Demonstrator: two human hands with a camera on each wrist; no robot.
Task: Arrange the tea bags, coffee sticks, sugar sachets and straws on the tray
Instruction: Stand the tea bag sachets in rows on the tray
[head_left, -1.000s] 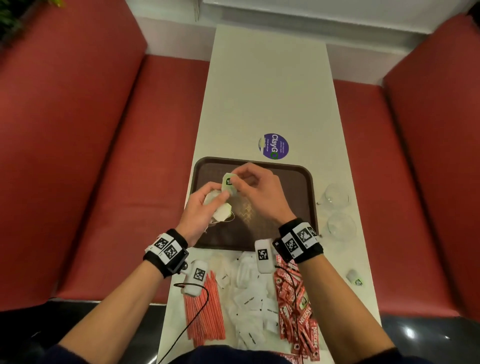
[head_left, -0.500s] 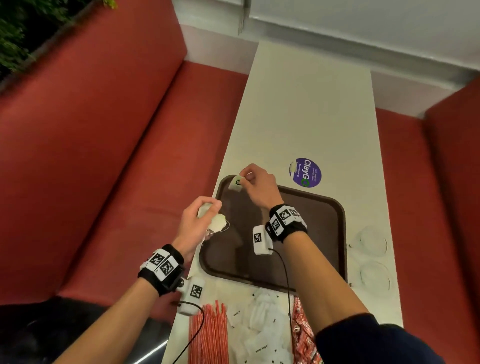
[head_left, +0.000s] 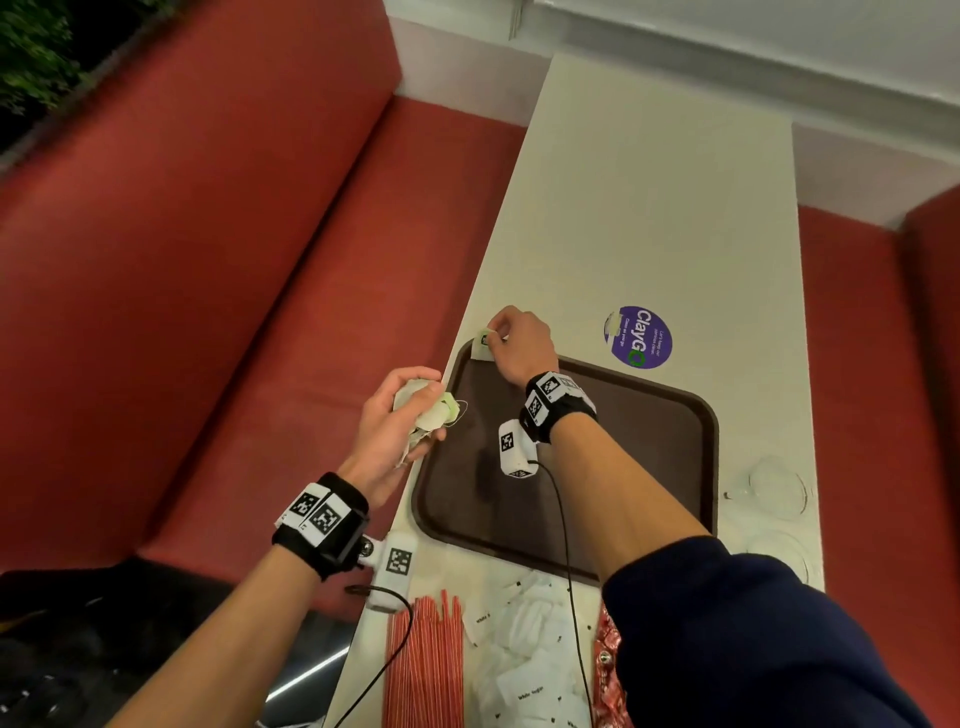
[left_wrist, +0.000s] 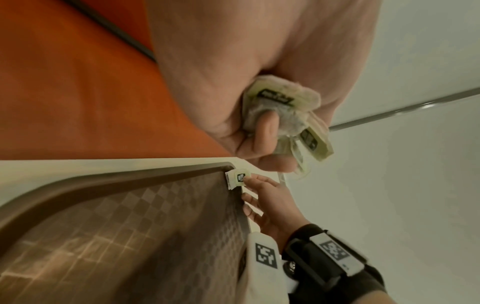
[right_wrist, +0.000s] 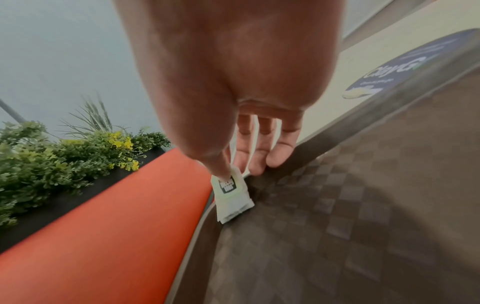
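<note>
A: Right, our right hand (head_left: 521, 347) pinches one tea bag (right_wrist: 232, 197) by its tag end, lower edge touching the far left corner of the tray (head_left: 702, 431). We'd lay it flat, square to the rim, before letting go.

B: Agreed. Our left hand (head_left: 396, 426) is curled round the bunch of tea bags (left_wrist: 283, 115) beside the tray: pale, crumpled, green-tagged.

Brown checker-textured tray (head_left: 649, 441), red-and-white striped straws (head_left: 426, 670), pale green-tagged tea bag (right_wrist: 232, 197), purple sticker (head_left: 638, 336).
</note>
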